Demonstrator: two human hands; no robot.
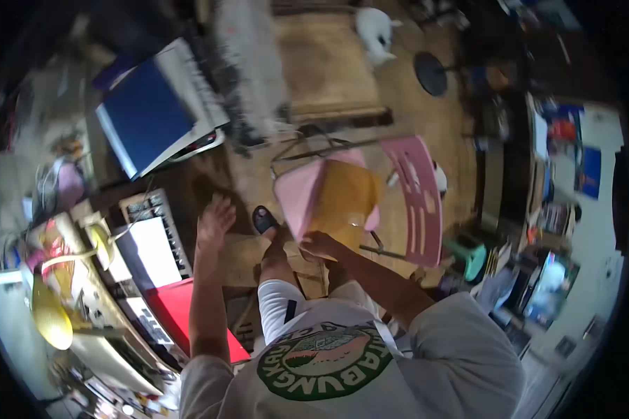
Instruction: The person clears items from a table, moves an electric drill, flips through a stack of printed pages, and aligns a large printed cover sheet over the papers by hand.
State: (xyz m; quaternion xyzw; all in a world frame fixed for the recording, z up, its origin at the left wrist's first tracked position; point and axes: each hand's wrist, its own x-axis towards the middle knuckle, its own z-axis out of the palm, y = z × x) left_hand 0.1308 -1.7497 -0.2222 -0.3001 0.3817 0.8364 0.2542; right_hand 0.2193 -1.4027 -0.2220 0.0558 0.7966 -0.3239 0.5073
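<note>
Reaching to the yellow cloth (344, 202) over the pink chair (421, 202).
Right hand (319, 244) curls at its 6 o'clock edge, grip unclear; left hand (218, 218), 9 o'clock, spreads wide.

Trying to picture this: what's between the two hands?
In the head view, a foot in a dark sandal shows between the left hand and right hand.

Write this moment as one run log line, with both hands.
left hand: open, nothing visible in it | right hand: at yellow item's edge, grip unclear | pink chair: beneath yellow item
</note>
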